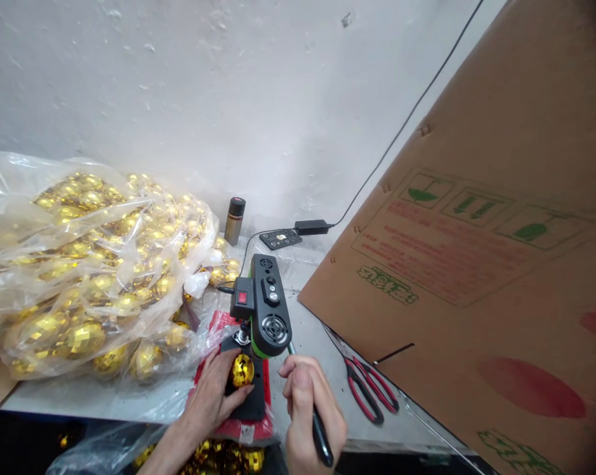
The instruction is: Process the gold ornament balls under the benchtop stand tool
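A small gold mirrored ball rests on the black base plate of a bench press machine, with my left hand closed around its left and lower side, thumb and fingers touching it. My right hand is wrapped round the black-gripped lever at the machine's right. Its metal rod runs up to the machine's head. A red switch shows on the machine's side. Red plastic lies under the base.
A clear bag of gold balls fills the left. Red-handled scissors lie right of my right hand, beside a big cardboard box. Behind stand a spray can and a power adapter. More gold balls are below the table edge.
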Demonstrator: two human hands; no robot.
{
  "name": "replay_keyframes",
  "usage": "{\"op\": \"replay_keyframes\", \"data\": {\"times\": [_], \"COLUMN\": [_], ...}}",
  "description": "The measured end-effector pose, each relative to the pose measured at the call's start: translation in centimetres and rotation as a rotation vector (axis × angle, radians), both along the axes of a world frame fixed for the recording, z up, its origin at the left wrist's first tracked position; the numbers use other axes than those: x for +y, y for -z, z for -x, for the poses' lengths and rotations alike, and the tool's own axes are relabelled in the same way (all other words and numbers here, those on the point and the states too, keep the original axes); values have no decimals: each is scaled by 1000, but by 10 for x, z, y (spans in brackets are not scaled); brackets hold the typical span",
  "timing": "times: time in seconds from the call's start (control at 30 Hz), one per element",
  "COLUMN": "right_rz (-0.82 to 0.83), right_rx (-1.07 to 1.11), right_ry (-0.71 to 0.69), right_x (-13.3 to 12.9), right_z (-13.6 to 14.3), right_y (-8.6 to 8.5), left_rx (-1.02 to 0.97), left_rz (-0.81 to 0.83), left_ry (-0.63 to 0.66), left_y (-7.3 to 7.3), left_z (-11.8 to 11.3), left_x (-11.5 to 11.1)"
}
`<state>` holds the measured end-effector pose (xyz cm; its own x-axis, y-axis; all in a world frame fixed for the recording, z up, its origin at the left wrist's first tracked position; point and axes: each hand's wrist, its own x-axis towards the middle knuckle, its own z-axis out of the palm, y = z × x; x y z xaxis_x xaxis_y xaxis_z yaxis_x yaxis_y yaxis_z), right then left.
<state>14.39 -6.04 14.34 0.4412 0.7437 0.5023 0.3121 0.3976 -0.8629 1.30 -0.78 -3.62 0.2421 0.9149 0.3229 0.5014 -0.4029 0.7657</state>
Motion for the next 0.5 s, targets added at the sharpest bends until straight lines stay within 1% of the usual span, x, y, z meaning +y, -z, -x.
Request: {"op": "replay_keyframes", "data": {"times": [0.1,0.2,0.37,0.43,0.5], "right_rz": [1,-34,-191,-278,-328], "right_rx": [9,14,-64,-136,-180], "right_ry": [0,13,81,88,92], "right_x": [-1,0,6,10,13], "right_z": [2,4,5,4,2], "right_y": [1,7,30,40,46], "left_rx": [12,44,75,76,75], "left_rz": [-31,-43,17,30,36], "left_ry": [7,26,22,18,22], "left_y": [-6,-6,-4,-3,-2], "left_z": [-6,-9,-9,-8,-8], "left_x": [8,11,8,7,7]}}
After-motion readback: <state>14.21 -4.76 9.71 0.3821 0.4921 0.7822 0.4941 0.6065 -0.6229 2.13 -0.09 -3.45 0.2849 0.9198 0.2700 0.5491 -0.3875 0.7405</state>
